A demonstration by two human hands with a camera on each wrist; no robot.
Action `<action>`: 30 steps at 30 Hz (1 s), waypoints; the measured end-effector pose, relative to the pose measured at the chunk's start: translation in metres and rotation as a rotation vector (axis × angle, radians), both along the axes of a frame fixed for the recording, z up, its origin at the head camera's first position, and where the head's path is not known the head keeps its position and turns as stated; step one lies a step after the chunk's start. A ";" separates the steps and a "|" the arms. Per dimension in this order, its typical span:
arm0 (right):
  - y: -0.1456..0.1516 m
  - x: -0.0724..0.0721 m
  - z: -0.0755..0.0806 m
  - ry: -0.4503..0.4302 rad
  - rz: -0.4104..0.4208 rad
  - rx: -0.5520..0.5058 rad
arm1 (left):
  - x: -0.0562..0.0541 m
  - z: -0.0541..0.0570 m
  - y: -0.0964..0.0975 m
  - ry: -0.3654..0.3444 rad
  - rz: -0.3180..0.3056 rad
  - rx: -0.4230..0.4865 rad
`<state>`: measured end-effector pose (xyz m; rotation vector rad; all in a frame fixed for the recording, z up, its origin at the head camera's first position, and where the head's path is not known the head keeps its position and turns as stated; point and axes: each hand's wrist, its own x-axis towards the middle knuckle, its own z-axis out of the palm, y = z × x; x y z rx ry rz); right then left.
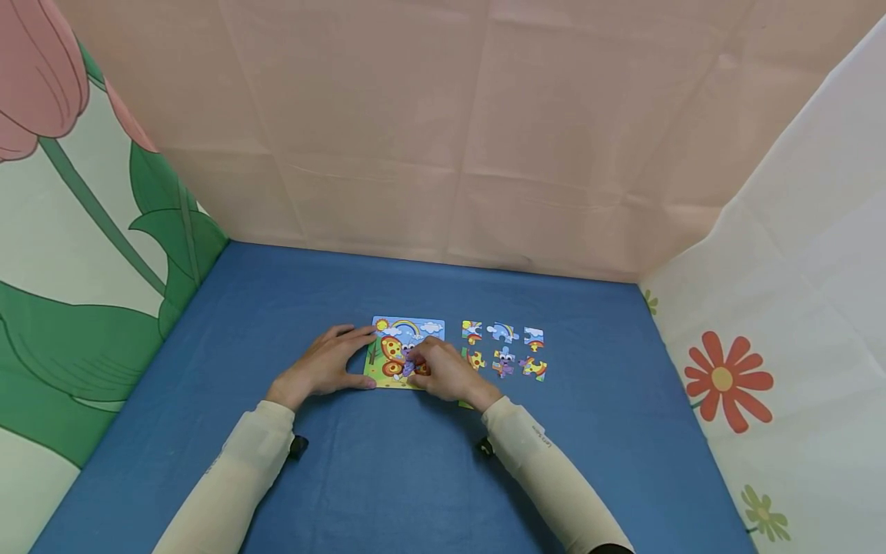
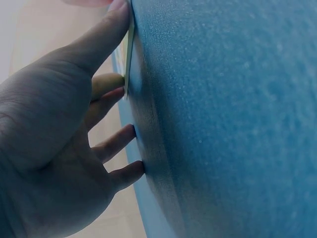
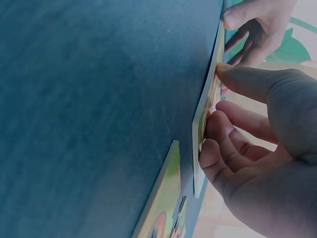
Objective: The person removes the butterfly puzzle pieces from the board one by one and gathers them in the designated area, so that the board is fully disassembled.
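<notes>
In the head view a thin picture board [image 1: 384,375] with a sun, rainbow and butterfly lies flat on the blue cloth. My left hand [image 1: 324,365] rests at its left side, fingers spread; in the left wrist view the thumb [image 2: 106,34] touches the board's edge and two fingertips rest on the cloth. Over the board's lower right part, my right hand [image 1: 446,369] has bent fingers. The right wrist view shows its thumb [image 3: 247,82] and fingertips touching the board's face, apart from each other. Whether a piece lies under them is hidden.
Right of the board, several loose jigsaw pieces lie in rows, among them a rainbow piece [image 1: 502,332] and a purple butterfly-body piece [image 1: 504,362]. A green piece [image 1: 466,405] is partly covered by my right wrist. Fabric walls [image 1: 443,138] rise around the blue tabletop [image 1: 388,477].
</notes>
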<state>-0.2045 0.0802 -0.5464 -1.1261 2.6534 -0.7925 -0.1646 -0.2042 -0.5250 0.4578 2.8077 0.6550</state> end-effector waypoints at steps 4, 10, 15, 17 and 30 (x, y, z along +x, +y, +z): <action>0.003 -0.014 -0.027 0.043 0.020 -0.007 | 0.000 0.000 0.000 -0.001 0.003 -0.002; 0.003 -0.020 -0.043 0.020 0.010 -0.008 | 0.001 0.000 0.000 0.003 0.001 0.002; 0.003 -0.024 -0.055 0.027 0.003 -0.005 | 0.001 0.000 0.001 0.004 0.004 0.006; 0.004 -0.025 -0.053 0.027 0.013 -0.002 | 0.001 -0.001 0.001 0.003 0.006 0.006; -0.003 0.008 0.014 -0.057 -0.014 0.004 | 0.000 -0.001 0.000 0.001 0.005 0.002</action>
